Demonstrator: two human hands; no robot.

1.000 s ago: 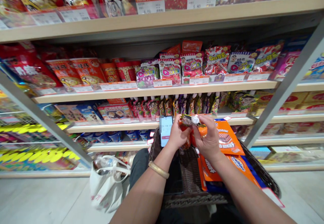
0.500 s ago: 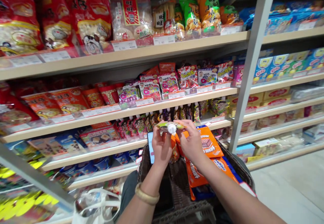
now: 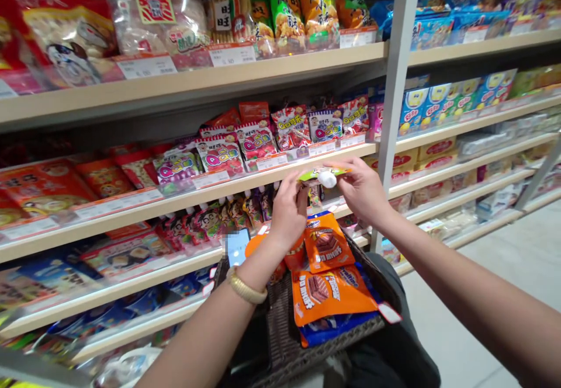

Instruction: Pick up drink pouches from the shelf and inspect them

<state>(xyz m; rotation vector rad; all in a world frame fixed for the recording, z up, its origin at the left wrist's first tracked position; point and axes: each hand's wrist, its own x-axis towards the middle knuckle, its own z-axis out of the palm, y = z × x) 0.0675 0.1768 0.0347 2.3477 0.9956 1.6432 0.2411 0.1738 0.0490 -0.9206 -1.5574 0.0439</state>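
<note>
A spouted pouch (image 3: pixel 312 174) with a white cap and yellow-green edges is held up between both hands, its cap end facing me. My left hand (image 3: pixel 289 210) is closed on its left side, and my right hand (image 3: pixel 362 186) pinches its right side. Below them on my lap is a dark woven basket (image 3: pixel 280 341). Orange snack bags (image 3: pixel 335 294) with wafer pictures lie in its right part. A phone (image 3: pixel 238 246) with a lit screen shows at its left, partly behind my left forearm.
Store shelves rise in front, with gummy candy bags (image 3: pixel 256 139) on the middle shelf and more spouted pouches (image 3: pixel 208 221) below. A grey shelf post (image 3: pixel 393 96) stands right of my hands. Pale floor tiles (image 3: pixel 464 300) lie at the right.
My view has turned right and come nearer the shelves. Both hands still hold the pouch, which now appears higher and farther right in view, beside the shelf edge.
</note>
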